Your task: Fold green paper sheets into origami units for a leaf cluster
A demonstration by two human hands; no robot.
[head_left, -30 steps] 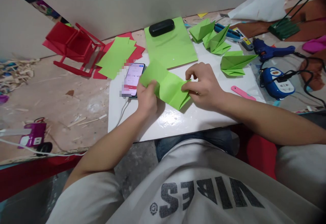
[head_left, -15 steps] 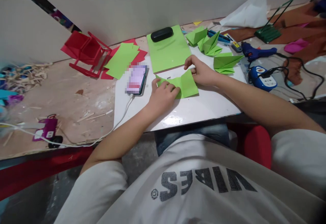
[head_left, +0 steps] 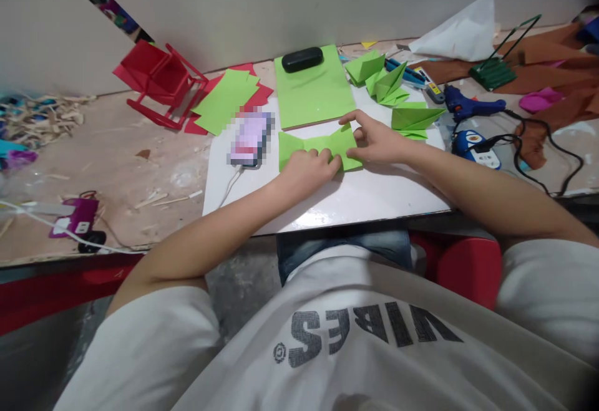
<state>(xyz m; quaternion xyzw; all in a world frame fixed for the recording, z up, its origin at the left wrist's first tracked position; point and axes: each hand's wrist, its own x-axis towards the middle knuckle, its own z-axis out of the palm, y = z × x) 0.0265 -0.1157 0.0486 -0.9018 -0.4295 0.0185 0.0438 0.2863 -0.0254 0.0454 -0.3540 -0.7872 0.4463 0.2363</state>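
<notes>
A partly folded green paper [head_left: 299, 145] lies flat on the white board [head_left: 365, 193] in front of me. My left hand [head_left: 309, 171] rests on its lower middle with fingers curled, pressing it down. At the paper's right end my right hand [head_left: 374, 138] presses with fingers extended along the upper edge. Both hands touch the same sheet. A phone [head_left: 250, 138] with a white cable lies just left of the paper.
A green sheet [head_left: 314, 93] with a black case [head_left: 302, 59] lies behind. Folded green shapes [head_left: 412, 116] sit to the right, by a blue glue gun [head_left: 470, 105] and cables. Green and red sheets [head_left: 224, 100] and a red model chair [head_left: 159, 83] stand at the left.
The green paper, held above the board a second ago, has been laid flat on it. Both hands now press it down. The view shifted slightly.
</notes>
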